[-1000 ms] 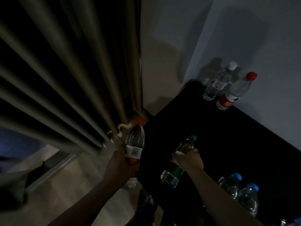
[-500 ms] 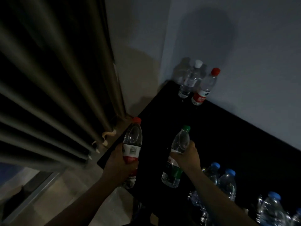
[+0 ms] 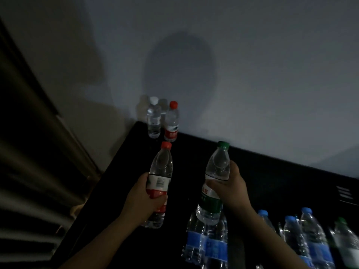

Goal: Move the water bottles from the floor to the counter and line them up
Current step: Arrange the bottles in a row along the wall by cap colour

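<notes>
My left hand (image 3: 142, 202) grips a red-capped water bottle (image 3: 161, 167) with a red and white label, held upright over the black counter (image 3: 272, 177). In my right hand (image 3: 231, 188) is a green-capped bottle (image 3: 217, 166) with a green label, also upright above the counter. At the counter's far left corner, against the wall, a white-capped bottle (image 3: 153, 117) and a red-capped bottle (image 3: 172, 122) stand side by side. Several blue-capped bottles (image 3: 305, 235) stand along the counter's near edge at the lower right.
A dark curtain (image 3: 29, 152) with long folds hangs at the left, beside the counter's left edge. A pale wall (image 3: 252, 74) runs behind the counter. A faint vent-like marking (image 3: 344, 193) shows on the counter at the far right.
Both hands have lifted their bottles up and forward over the counter. The view has swung right, bringing more blue-capped bottles into sight.
</notes>
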Tool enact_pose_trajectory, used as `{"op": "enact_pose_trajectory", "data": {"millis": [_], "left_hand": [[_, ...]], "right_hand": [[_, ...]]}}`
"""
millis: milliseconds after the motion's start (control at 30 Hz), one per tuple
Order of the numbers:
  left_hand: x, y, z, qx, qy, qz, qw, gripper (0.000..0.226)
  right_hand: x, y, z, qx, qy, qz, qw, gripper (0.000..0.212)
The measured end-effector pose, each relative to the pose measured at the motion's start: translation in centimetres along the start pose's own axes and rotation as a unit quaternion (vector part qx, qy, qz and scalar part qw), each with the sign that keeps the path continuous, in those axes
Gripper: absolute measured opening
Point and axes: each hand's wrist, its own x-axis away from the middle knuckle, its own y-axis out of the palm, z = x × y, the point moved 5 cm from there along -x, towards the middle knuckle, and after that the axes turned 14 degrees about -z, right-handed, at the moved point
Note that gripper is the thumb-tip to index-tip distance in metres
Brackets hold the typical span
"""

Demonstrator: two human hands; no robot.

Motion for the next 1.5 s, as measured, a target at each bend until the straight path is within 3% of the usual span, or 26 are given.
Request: {"op": "enact_pose_trajectory", "data": {"millis": [233, 400, 533, 800, 1000, 1500], "left_hand": [[-6.1, 3.9, 5.1, -0.03, 0.038, -0.022, 0.999, 0.074], [-11.5, 5.6, 6.9, -0.04, 0.045, 0.001, 0.998, 0.062], [-16.2, 5.8, 7.3, -0.047, 0.041, 0.03, 0.998, 0.063], [-23.3, 5.6, 8.6, -0.074, 0.054, 0.108, 0.99, 0.09], [-27.1, 5.8, 9.0, -0.076, 0.061, 0.13, 0.987, 0.074], [-31.0, 6.3, 6.3, -0.056, 0.099, 0.172, 0.978, 0.071]], "right_hand": [[0.2, -6.5, -0.4, -0.015, -0.03, 0.077, 0.996, 0.075], [-1.1, -9.1, 0.1, -0.024, -0.033, 0.101, 0.994, 0.074], [-3.0, -10.0, 1.0, -0.028, -0.025, 0.105, 0.994, 0.075], [-7.6, -10.1, 2.1, -0.029, -0.02, 0.095, 0.995, 0.076], [-10.9, -10.0, 3.1, -0.049, -0.012, 0.072, 0.996, 0.074], [-14.9, -9.1, 4.3, -0.047, -0.012, 0.067, 0.997, 0.076]]}}
